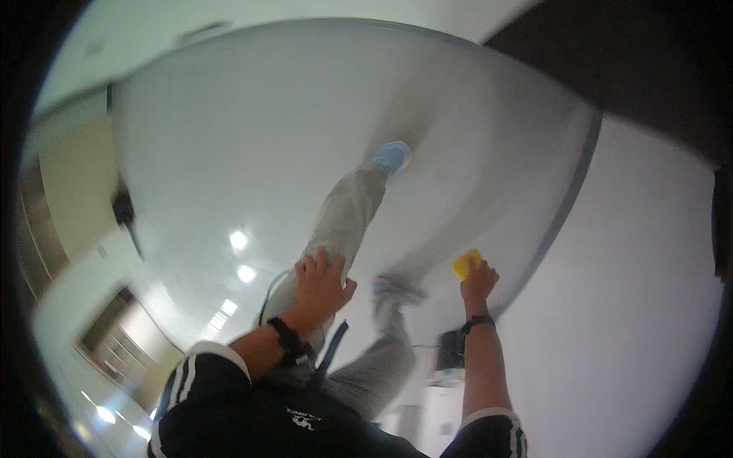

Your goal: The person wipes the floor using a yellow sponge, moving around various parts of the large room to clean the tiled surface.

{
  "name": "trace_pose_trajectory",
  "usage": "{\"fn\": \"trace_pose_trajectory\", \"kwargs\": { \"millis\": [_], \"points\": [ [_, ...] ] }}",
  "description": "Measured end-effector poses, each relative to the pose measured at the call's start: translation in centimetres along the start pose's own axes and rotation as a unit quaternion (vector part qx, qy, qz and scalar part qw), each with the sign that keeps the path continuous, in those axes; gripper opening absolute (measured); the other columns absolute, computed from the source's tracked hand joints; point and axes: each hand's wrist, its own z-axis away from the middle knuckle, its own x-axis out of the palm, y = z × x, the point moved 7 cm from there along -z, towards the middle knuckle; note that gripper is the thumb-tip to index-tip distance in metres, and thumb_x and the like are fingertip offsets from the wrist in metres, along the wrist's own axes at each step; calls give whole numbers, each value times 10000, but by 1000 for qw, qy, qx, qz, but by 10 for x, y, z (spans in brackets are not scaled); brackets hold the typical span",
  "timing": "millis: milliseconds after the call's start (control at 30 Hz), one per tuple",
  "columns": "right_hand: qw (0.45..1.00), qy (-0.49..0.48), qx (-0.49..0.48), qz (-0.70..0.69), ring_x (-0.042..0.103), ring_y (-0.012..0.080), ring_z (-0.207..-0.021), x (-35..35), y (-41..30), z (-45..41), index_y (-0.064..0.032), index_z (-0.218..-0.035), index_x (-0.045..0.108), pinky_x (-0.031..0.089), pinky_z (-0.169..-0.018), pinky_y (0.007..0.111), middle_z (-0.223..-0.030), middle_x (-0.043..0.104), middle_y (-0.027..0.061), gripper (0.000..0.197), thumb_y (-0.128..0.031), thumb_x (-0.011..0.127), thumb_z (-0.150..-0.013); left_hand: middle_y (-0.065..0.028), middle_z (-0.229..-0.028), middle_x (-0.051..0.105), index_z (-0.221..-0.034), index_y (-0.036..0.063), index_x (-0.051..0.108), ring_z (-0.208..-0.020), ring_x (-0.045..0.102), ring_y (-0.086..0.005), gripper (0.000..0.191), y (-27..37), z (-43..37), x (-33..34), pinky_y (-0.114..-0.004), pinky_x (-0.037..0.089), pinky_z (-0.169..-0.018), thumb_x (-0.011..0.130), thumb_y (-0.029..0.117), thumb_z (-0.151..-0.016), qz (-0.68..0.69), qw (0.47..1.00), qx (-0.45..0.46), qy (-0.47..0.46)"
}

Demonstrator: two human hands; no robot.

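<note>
My right hand is closed around a small yellow object with rounded corners, held out to the right. Blur hides whether it is a sponge or something harder. My left hand is spread over the front leg of my grey trousers, around the knee, and holds nothing. Dark bands circle both wrists. The front foot wears a light blue shoe; the other shoe is blurred, farther back and to the right.
Glossy pale floor spreads around my feet. A white wall with a grey baseboard runs along the right. A dark brown panel stands at upper right, a black object at left. Behind my right arm is a black item.
</note>
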Motion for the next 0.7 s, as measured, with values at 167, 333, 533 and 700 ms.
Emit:
{"fn": "trace_pose_trajectory", "kwargs": {
  "millis": [167, 333, 533, 700],
  "points": [
    [986, -54, 87, 128, 589, 296, -934, -127, 27, -43, -264, -1352, 407, 457, -767, 462, -1164, 541, 71, 702, -393, 689, -722, -227, -1247, 447, -1098, 82, 617, -1090, 422, -393, 467, -14, -52, -15, -502, 321, -918, 565, 424, -785, 123, 991, 34, 47],
    [992, -34, 91, 81, 542, 340, -1060, -224, -8, -113, -229, -1388, 297, 463, -854, 491, -1232, 487, 117, 828, -381, 721, -694, -129, -1085, 522, -982, 79, 662, -950, 435, -288, 410, -25, -122, -53, -449, 331, -804, 539, 411, -777, 187, 980, -14, 63],
    [989, 77, -5, -127, 515, 380, -1070, -303, -78, -216, -50, -1275, 337, 441, -932, 466, -1185, 463, 193, 814, -145, 782, -600, -151, -1266, 459, -1089, 116, 639, -1151, 390, -355, 426, -32, -118, -56, -530, 309, -936, 513, 431, -831, 270, 958, -60, -71],
    [927, -66, -27, -368, 477, 281, -1109, -284, -179, -307, -54, -1238, 231, 450, -924, 392, -1213, 407, 160, 802, -90, 762, -637, -147, -1311, 446, -1162, 147, 600, -1216, 382, -410, 427, -109, -132, -80, -578, 319, -949, 499, 436, -864, 250, 954, -152, -61]
  ]
}}
